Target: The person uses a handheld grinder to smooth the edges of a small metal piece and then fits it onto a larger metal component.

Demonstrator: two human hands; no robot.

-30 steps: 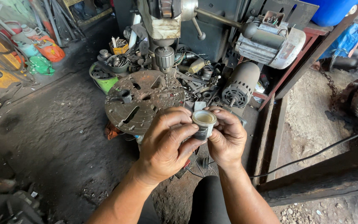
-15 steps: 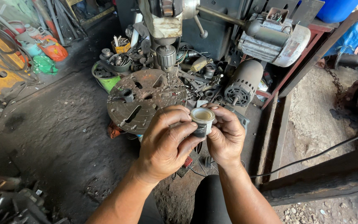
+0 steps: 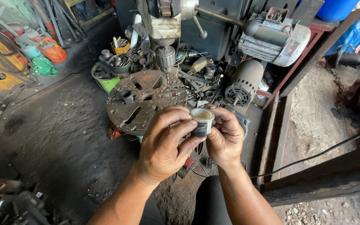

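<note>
While orange and green bags (image 3: 46, 56) slump by the wall at far left, a person's left hand (image 3: 163, 143) and right hand (image 3: 226, 137) pinch a small white-rimmed bushing (image 3: 201, 121) between thumbs and fingertips, held in the air before a drill press's round slotted table (image 3: 144, 100). Greasy fingers could let it slip to the littered floor. A blue barrel (image 3: 336, 8) stands top right.
</note>
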